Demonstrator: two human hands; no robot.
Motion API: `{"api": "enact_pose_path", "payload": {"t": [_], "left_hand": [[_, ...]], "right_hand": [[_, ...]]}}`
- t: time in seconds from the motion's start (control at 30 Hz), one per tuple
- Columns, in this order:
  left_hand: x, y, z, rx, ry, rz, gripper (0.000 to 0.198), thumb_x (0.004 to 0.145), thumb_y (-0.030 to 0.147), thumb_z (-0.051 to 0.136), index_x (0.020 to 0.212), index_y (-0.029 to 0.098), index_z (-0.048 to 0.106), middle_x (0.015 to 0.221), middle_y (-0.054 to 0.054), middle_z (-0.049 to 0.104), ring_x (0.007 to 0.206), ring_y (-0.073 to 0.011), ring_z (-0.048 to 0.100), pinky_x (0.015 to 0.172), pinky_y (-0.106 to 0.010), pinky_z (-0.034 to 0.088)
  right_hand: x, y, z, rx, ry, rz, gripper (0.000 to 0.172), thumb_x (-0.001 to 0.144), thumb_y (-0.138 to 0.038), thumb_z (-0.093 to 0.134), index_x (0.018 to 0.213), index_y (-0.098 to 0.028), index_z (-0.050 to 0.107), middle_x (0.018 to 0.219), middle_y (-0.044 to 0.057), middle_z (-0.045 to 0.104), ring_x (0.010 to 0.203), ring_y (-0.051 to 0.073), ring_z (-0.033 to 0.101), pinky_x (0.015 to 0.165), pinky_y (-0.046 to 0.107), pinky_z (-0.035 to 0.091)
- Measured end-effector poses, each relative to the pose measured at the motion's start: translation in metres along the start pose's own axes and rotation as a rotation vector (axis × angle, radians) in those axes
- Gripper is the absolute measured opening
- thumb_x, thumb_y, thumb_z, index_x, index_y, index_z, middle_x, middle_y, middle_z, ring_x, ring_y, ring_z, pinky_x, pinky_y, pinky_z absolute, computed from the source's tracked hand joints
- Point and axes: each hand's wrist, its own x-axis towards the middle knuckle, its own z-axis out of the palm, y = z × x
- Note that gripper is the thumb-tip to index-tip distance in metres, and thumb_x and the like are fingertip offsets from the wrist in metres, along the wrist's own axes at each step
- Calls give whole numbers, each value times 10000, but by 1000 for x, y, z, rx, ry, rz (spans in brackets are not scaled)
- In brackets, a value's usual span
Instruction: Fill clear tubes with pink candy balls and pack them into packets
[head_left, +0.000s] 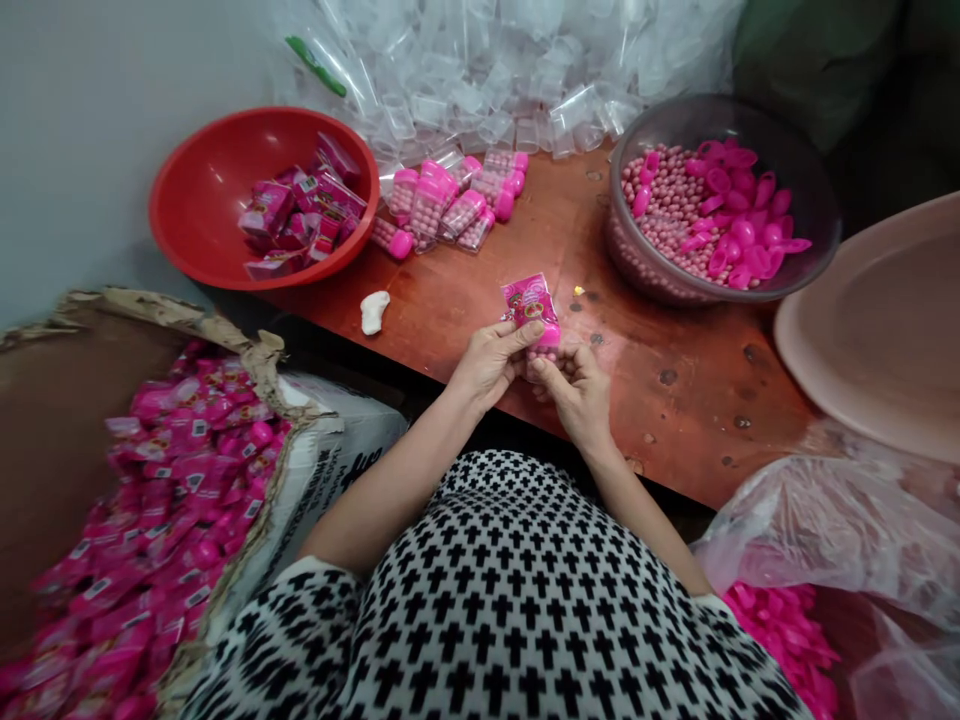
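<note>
Over the near part of the table, my left hand (486, 366) is closed, its thumb pressing a pink printed packet (528, 298) against a small candy container (550, 335). The container has a pink cap, with pink candy balls showing below it. My right hand (583, 395) pinches the container's lower end between thumb and fingers. The fingers hide much of it, so I cannot tell whether the packet is fixed to it. Beyond my hands lies a group of filled clear containers (463, 212) with pink caps and pink balls.
A red bowl (176, 205) holds pink packets at the left. A dark bowl (634, 255) at the right has candy balls and pink plastic pieces. Clear empty containers (495, 90) pile up behind. A white lump (373, 312) lies on the wooden table (450, 290). A carton (259, 350) of packaged pieces stands lower left.
</note>
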Motion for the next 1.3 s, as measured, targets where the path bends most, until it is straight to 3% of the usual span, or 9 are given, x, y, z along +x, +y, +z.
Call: {"api": "enact_pose_path", "payload": {"t": [0.23,0.53,0.73,0.87,1.0,1.1,1.23,1.3], "left_hand": [[2,12,-1,179,-72,1,360,541,320,918,725,75,729,627,-31,678,512,-101,586,510,-237,486],[4,7,-3,152,-62,-44,346,551,323,912,696,74,719,629,-42,681,518,-101,589,501,-231,489],[1,-3,10,97,34,77,352,560,341,921,652,101,680,576,-17,652,441,-81,537,422,-210,412],[-6,-6,13,91,80,102,338,572,326,922,641,101,679,543,-1,623,421,-81,529,416,-211,415],[-9,-2,5,85,-8,12,322,579,300,915,637,81,688,547,-25,632,460,-109,576,476,-240,493],[-6,1,0,97,-41,-29,312,599,300,904,673,71,705,603,-50,671,503,-115,604,513,-240,514],[-3,-2,2,81,25,27,352,573,337,918,694,87,701,632,-49,688,506,-103,599,491,-218,486],[-3,-3,3,84,2,45,382,533,359,934,653,94,687,573,-31,656,456,-93,560,449,-213,451]], "right_hand": [[10,-1,-5,225,-118,115,379,696,-478,827,799,-200,592,629,-37,716,407,79,589,360,167,466],[9,-1,-2,111,-18,81,363,691,-461,823,817,-202,602,633,-38,715,404,74,565,352,171,432],[6,2,2,7,99,-79,274,748,-389,791,814,-215,590,646,-54,690,481,62,586,431,166,474],[8,3,0,142,28,60,324,716,-435,802,799,-206,588,594,-54,693,399,65,551,347,158,413],[11,4,-3,233,-17,157,384,659,-470,831,762,-199,579,566,-55,686,348,58,516,301,148,349],[10,3,-4,137,-27,90,338,700,-441,817,788,-201,596,594,-50,696,377,58,528,332,154,386],[6,2,-2,-5,28,-77,269,739,-392,799,800,-209,611,625,-62,677,440,47,541,400,152,434],[5,3,-2,16,8,-50,293,738,-422,797,798,-210,605,631,-55,686,436,52,548,386,154,429]]}}
